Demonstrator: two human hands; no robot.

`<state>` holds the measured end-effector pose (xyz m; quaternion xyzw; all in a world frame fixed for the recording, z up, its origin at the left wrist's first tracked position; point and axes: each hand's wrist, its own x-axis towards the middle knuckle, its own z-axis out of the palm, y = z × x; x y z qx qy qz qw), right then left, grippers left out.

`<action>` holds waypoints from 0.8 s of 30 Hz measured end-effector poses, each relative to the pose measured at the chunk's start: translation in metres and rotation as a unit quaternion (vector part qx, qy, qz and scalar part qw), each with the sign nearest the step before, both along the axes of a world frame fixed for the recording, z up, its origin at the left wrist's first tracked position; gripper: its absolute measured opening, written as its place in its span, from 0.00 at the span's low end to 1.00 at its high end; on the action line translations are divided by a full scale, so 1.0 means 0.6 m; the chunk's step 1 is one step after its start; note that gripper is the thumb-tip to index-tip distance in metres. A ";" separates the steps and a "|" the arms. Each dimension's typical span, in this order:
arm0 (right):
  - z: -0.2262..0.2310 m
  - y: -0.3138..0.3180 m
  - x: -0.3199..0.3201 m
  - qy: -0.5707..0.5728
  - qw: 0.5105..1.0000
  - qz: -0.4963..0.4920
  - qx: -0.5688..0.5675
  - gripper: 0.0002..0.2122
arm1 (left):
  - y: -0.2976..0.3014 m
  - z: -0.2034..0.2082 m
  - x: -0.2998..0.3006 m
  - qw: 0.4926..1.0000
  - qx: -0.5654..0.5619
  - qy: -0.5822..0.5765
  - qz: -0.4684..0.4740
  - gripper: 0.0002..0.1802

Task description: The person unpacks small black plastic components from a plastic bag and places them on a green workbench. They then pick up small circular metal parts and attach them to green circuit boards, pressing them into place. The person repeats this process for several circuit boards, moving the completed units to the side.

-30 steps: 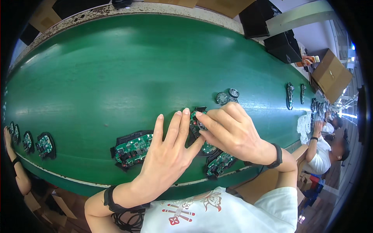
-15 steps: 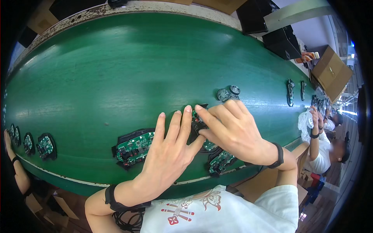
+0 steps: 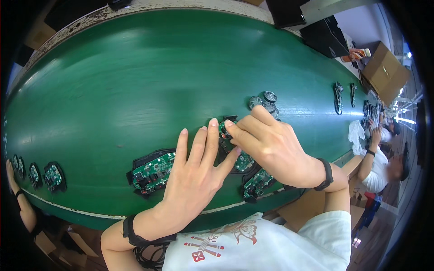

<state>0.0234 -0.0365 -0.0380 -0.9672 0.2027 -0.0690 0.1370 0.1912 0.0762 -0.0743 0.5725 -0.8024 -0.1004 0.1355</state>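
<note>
My left hand [image 3: 192,180] lies with its fingers stretched out, thumb and index finger touching the side of a green circuit board in a black shell [image 3: 244,163]. Over the far end of that board, my right hand [image 3: 275,147] is closed, thumb and index finger pinched at its edge; anything between them is hidden. Part of the shell disappears under my fingers. A second shell with a circuit board [image 3: 153,173] lies to the left, partly behind my left hand. Another board assembly [image 3: 257,184] sits at the near edge, below my right wrist.
Several round grey wheel-like parts [image 3: 270,96] lie beyond my right hand. More board assemblies [image 3: 54,176] line the green table's [image 3: 135,90] left end, near another person's hand [image 3: 12,176]. At right are more assemblies [image 3: 338,97], a plastic bag [image 3: 356,135] and a co-worker [image 3: 377,167].
My right hand has shifted slightly and its fingers have curled differently, exposing more of the board and more wheel-like parts. The co-worker's hands have moved away from the plastic bag.
</note>
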 end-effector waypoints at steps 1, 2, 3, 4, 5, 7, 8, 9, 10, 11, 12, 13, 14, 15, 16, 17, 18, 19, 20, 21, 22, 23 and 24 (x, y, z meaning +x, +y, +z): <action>-0.002 0.007 0.000 -0.001 0.999 0.001 -0.036 0.21 | 0.000 0.002 0.001 1.000 0.001 -0.001 -0.005 0.25; -0.009 0.018 -0.002 -0.001 0.997 0.003 -0.071 0.22 | 0.001 0.002 -0.001 1.000 -0.003 0.003 0.001 0.25; -0.018 0.028 -0.002 0.000 0.994 0.004 -0.110 0.22 | 0.005 -0.004 0.002 1.000 -0.010 0.010 0.007 0.26; -0.032 0.036 -0.008 -0.011 0.984 0.029 -0.175 0.22 | 0.007 -0.008 0.005 1.000 -0.017 0.016 0.013 0.26; -0.036 0.045 -0.013 -0.013 0.983 0.021 -0.182 0.22 | 0.008 -0.010 0.008 1.000 -0.018 0.022 0.011 0.26; -0.040 0.061 -0.025 -0.027 0.981 0.011 -0.191 0.22 | 0.010 -0.009 0.009 0.999 -0.016 0.027 0.014 0.27; -0.045 0.064 -0.028 -0.014 0.977 0.010 -0.212 0.22 | 0.009 -0.008 0.010 0.999 -0.018 0.027 0.017 0.27; -0.042 0.065 -0.025 -0.003 0.975 0.000 -0.222 0.22 | 0.006 -0.009 0.010 0.999 -0.020 0.030 0.015 0.26; -0.036 0.064 -0.017 0.008 0.973 -0.010 -0.232 0.23 | 0.004 -0.009 0.009 0.999 -0.022 0.034 0.014 0.26; -0.032 0.062 -0.011 0.020 0.970 -0.020 -0.242 0.24 | 0.004 -0.010 0.010 0.999 -0.023 0.042 0.011 0.26; -0.031 0.060 -0.005 0.019 0.974 -0.028 -0.223 0.24 | 0.004 -0.011 0.014 0.998 -0.025 0.048 0.010 0.27; -0.029 0.057 0.000 0.018 0.978 -0.036 -0.204 0.24 | 0.003 -0.011 0.017 0.998 -0.027 0.055 0.010 0.27; -0.028 0.056 0.002 0.018 0.981 -0.045 -0.185 0.24 | 0.001 -0.010 0.017 0.998 -0.014 0.060 0.005 0.28; -0.030 0.059 -0.001 0.015 0.980 -0.037 -0.195 0.24 | 0.002 -0.010 0.020 0.998 -0.012 0.061 0.003 0.28; -0.032 0.065 -0.010 0.011 0.978 -0.030 -0.205 0.23 | 0.001 -0.009 0.022 0.998 -0.011 0.062 0.001 0.28; -0.032 0.066 -0.018 0.008 0.976 -0.024 -0.216 0.23 | 0.001 -0.008 0.024 0.998 -0.009 0.063 -0.001 0.29; -0.025 0.062 -0.020 -0.027 0.986 -0.039 -0.161 0.22 | 0.000 0.002 0.027 0.998 0.005 0.070 -0.002 0.27; -0.021 0.058 -0.023 -0.038 0.987 -0.058 -0.142 0.22 | 0.003 0.001 0.028 0.999 -0.006 0.049 0.002 0.27; -0.018 0.054 -0.026 -0.049 0.988 -0.077 -0.122 0.22 | 0.008 0.000 0.030 0.999 -0.016 0.027 0.005 0.26; -0.014 0.051 -0.031 -0.061 0.988 -0.098 -0.102 0.21 | 0.013 0.000 0.030 1.000 -0.026 0.006 0.007 0.26; -0.008 0.051 -0.035 -0.050 0.987 -0.113 -0.101 0.19 | 0.019 0.001 0.030 0.999 -0.032 -0.019 0.012 0.26; -0.006 0.054 -0.039 -0.047 0.990 -0.116 -0.068 0.17 | 0.025 0.002 0.030 0.998 -0.039 -0.044 0.016 0.26; -0.002 0.061 -0.044 -0.041 0.991 -0.121 -0.037 0.16 | 0.030 0.003 0.031 0.997 -0.047 -0.066 0.017 0.26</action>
